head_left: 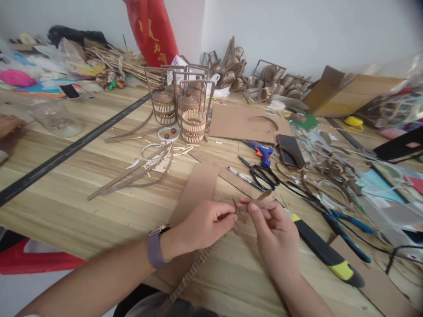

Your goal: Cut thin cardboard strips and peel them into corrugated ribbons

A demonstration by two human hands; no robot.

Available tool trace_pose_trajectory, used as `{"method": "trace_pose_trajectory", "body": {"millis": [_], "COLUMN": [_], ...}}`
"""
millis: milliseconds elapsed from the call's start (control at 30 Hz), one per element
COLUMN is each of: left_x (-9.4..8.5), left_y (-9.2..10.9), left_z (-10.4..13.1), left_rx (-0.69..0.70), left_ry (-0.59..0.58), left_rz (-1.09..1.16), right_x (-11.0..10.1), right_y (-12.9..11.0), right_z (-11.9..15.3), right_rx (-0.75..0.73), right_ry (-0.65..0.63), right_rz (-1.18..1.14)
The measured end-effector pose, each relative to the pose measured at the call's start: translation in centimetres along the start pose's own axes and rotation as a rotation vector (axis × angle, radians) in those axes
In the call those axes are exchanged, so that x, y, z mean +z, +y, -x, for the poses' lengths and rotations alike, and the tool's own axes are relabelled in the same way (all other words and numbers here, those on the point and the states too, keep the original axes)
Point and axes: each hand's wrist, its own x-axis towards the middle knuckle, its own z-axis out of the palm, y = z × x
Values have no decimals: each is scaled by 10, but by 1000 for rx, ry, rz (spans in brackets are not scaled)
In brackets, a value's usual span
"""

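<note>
My left hand (209, 222), with a watch on a purple band at its wrist, pinches a thin brown piece near the table's front edge. Beside it, my right hand (276, 224) is closed on a brown cardboard strip (265, 195). The fingertips of both hands nearly meet, and blur hides the fine detail there. From below my left hand, a ridged brown strip (191, 275) hangs down toward my lap. Under my left arm lies a flat cardboard piece (198, 182).
Small slatted buckets (193, 125) with square frames stand at the back centre. Black scissors (259, 171), a blue glue gun (262, 152) and a yellow-black cutter (325, 248) lie to the right. A long black strip (79, 143) crosses the left. Another person's hand (9, 125) shows far left.
</note>
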Motion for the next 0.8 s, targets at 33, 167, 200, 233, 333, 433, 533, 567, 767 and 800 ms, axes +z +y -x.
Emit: {"method": "trace_pose_trajectory", "body": {"millis": [33,167,200,233,333,433,533,567,767,800], "left_x": [0,-1,-1,-1,-2,-1,0,1,2,1], "left_y": [0,-2,-2,-3,-1,2,2,1,-3,-3], "left_z": [0,-4,-6,-7,-8,-7,-4,-4,0,0], "left_rx": [-2,27,37,42,33,25,20,13,-8,-4], "left_ry": [-3,-39,-44,-44,-27,-7,15,21,28,19], "left_rz": [-1,186,231,252,231,181,136,129,47,42], "right_x": [0,0,-1,0,0,1,2,2,2,2], "right_y": [1,6,6,6,4,3,3,3,2,1], "right_z": [1,4,4,4,1,-2,-1,0,4,4], "right_rx": [5,-183,-237,-281,-373,-442,-445,-413,36,68], "right_ry": [4,-3,-14,-25,-45,-55,-41,-32,-13,-16], "right_rz": [-4,128,155,180,271,345,366,354,-5,-45]}}
